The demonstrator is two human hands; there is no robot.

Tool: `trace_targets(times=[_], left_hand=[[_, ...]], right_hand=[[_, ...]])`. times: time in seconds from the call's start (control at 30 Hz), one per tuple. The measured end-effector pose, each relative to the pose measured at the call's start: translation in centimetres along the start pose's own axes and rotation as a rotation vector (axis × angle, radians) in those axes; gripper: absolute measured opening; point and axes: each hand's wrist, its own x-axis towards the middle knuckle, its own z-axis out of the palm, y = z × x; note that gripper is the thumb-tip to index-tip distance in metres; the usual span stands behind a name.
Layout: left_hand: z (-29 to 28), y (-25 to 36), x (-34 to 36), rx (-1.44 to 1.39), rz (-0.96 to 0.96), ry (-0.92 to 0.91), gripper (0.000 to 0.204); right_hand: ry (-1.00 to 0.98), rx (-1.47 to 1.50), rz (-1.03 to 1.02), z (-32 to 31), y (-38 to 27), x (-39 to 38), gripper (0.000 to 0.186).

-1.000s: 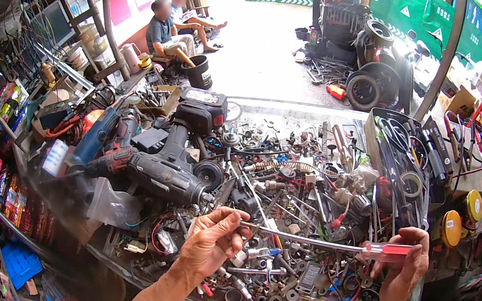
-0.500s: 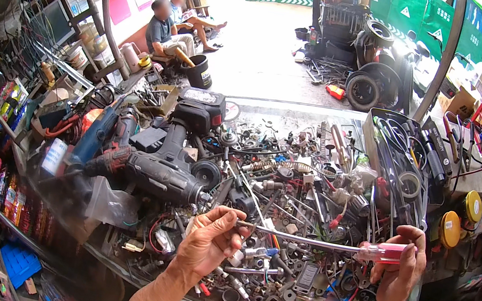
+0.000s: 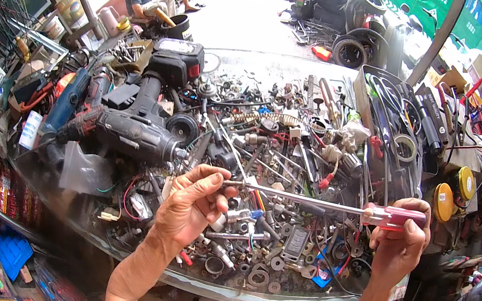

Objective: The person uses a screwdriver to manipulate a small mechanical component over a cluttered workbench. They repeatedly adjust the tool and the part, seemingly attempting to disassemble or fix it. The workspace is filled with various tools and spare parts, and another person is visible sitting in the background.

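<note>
A screwdriver [image 3: 309,200] with a clear red handle and a long steel shaft lies almost level above the littered bench. My right hand [image 3: 398,237] is closed round its handle. At the other end, my left hand [image 3: 191,203] pinches a small dark metal piece [image 3: 235,183] at the shaft's tip; it looks like a screw or bolt, but its kind is not clear. Beneath the hands lie washers [image 3: 258,278], a grey rectangular metal part [image 3: 296,243] and many loose bolts and fittings. A black cordless impact wrench [image 3: 135,136] rests left of my left hand.
A blue power tool [image 3: 68,99] and a clear plastic bag [image 3: 88,169] are on the left. A tray of cables and rods [image 3: 363,85] stands at the right, near yellow round lids [image 3: 443,202]. Two people sit beyond the bench at far left. The bench's glass front edge [image 3: 267,298] curves before me.
The view has tipped down and shifted right, so the bench appears higher and more leftward. Both hands keep the screwdriver and small piece between them, with the shaft now nearly level.
</note>
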Motion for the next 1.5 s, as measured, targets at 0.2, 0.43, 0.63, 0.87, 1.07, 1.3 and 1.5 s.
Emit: trace_targets(times=[0.2, 0.43, 0.63, 0.87, 1.07, 1.3, 1.5], left_hand=[[0.0, 0.3, -0.1, -0.016, 0.009, 0.008, 0.017], [-0.1, 0.5, 0.1, -0.037, 0.036, 0.015, 0.016], [0.1, 0.2, 0.0, -0.034, 0.074, -0.026, 0.017], [0.7, 0.3, -0.2, 0.057, 0.080, -0.071, 0.022], [1.4, 0.4, -0.5, 0.080, 0.047, -0.063, 0.026], [1.8, -0.3, -1.1, 0.319, 0.076, -0.138, 0.024], [2.7, -1.0, -1.7, 0.435, 0.092, -0.289, 0.023]], right_hand=[[-0.039, 0.049, -0.035, -0.2, 0.3, -0.1, 0.032], [0.013, 0.099, -0.057, -0.4, 0.5, 0.1, 0.031], [-0.086, -0.278, -0.210, 1.5, 1.5, -1.1, 0.021], [-0.335, -0.702, -0.595, 1.7, 3.4, -2.1, 0.031], [-0.433, -0.794, -0.600, 2.0, 4.0, -2.3, 0.028], [-0.551, -0.961, -0.434, 2.7, 4.1, -2.9, 0.025], [-0.585, -0.853, -0.604, 2.3, 3.7, -2.4, 0.029]])
